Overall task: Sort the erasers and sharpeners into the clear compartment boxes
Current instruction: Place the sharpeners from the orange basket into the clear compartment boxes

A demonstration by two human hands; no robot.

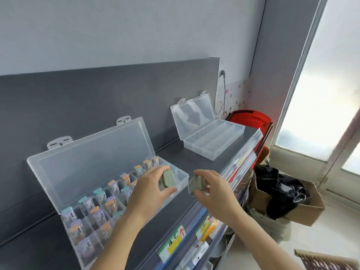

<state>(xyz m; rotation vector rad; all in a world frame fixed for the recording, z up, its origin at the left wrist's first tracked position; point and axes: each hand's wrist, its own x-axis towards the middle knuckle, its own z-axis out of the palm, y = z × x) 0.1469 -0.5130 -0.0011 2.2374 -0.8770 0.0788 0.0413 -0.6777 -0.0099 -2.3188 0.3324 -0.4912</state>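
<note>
Left hand (153, 189) hovers over the right end of the near clear box (91, 166), thumb and fingers curled round a grey-green block (169, 179); eraser or sharpener, cannot tell. Right hand (212, 189) sits just off that box's right corner, pinching a second greyish piece (194, 185). Box lid up, left compartments packed with capped items (97, 197). Second clear box (212, 141) stands open, well beyond to the right.
</note>
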